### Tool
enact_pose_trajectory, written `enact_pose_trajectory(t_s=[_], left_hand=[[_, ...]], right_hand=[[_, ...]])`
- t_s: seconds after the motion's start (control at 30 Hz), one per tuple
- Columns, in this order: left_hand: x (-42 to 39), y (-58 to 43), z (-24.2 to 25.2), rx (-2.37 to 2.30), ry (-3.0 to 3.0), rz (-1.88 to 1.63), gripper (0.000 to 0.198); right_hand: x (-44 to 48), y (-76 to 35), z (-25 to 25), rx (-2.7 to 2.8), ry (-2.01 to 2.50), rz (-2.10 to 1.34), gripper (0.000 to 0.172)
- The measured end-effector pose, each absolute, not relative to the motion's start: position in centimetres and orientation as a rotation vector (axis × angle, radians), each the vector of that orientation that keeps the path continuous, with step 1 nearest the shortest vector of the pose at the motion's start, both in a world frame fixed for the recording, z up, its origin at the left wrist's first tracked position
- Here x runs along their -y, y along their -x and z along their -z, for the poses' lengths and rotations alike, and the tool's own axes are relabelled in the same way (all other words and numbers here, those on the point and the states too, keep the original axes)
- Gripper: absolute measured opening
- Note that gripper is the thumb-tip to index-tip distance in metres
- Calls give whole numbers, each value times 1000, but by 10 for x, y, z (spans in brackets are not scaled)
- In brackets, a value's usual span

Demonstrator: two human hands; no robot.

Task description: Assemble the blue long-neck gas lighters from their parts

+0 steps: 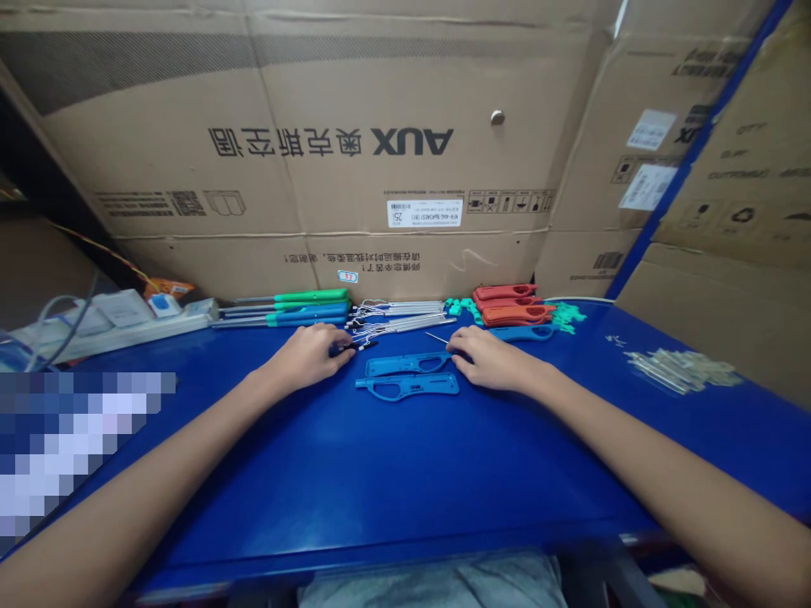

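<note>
Near the back of the blue table, my left hand [315, 359] has its fingers pinched together around a small black part [366, 344] with thin white wire by it. My right hand [482, 359] is closed too, and a thin metal rod [437, 338] sticks out from its fingertips to the left. Between the hands lie two blue plastic handle halves: the upper half [396, 365] and, just in front of it, the lower half [421, 387], its hollow inside facing up. Metal tubes with white wires [411, 321] lie just behind them.
Green and blue long-nosed lighters [310, 297] lie back left beside a white power strip [183, 319]. Red handle shells [507, 308], a blue shell [525, 333] and small teal parts [567, 317] lie back right. Clear plastic pieces [681, 371] are far right. A cardboard wall [317, 211] stands behind.
</note>
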State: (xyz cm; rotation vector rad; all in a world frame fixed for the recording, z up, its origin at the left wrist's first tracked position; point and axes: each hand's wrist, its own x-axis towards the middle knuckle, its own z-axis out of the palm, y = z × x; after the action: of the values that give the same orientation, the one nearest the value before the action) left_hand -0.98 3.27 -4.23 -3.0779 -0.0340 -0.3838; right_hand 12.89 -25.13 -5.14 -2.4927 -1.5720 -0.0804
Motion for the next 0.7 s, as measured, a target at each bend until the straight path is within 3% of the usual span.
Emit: enact_pose_trajectory(t_s=[0.3, 0.43, 0.6, 0.7], left_hand=[[-30, 9, 42, 26, 3068, 340, 34], [-32, 8, 43, 2, 3032, 356, 35], [-32, 8, 43, -3, 3038, 369, 33], [-32, 8, 44, -10, 3047, 370, 33]], right_hand=[[251, -127, 48, 1526, 2474, 64, 33], [260, -146, 35, 1399, 2487, 241, 30], [312, -204, 8, 737, 2713, 464, 26], [347, -228, 2, 345, 2900, 239, 20]])
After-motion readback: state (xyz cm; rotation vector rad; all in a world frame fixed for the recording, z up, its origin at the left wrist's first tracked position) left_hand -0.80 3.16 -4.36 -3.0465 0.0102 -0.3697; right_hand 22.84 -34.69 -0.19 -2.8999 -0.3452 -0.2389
